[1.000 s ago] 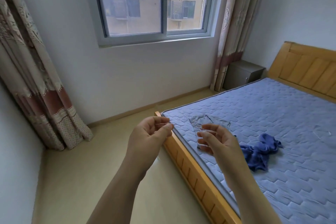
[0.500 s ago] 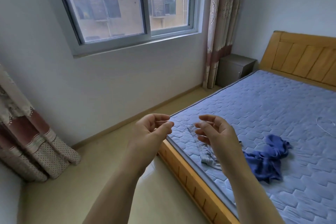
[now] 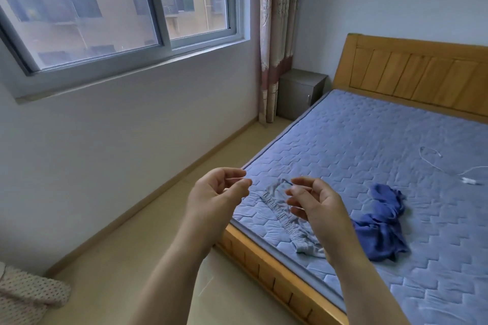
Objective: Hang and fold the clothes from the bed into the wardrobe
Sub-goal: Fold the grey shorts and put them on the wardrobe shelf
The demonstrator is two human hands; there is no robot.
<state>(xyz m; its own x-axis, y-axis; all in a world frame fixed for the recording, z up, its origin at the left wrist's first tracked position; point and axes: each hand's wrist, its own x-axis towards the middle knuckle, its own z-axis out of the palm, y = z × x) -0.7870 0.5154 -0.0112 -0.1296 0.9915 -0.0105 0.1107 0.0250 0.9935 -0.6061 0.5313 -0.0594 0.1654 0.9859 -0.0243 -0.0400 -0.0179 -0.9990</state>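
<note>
Hands hover over the bed (image 3: 264, 264) edge: left hand (image 3: 219, 194) and right hand (image 3: 318, 206) loosely curled, gripping nothing, poised, I'd judge, for a pickup. Grey elastic-waist garment (image 3: 277, 210) lies at five o'clock, crumpled blue garment (image 3: 380, 229) at four.

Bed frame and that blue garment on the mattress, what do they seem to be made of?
Bed frame: likely wood with a smooth honey-coloured varnish; panel seams show on the headboard.
Blue garment: soft, thin, matte fabric, judging by its limp crumpled folds; the fibre cannot be told.
</note>
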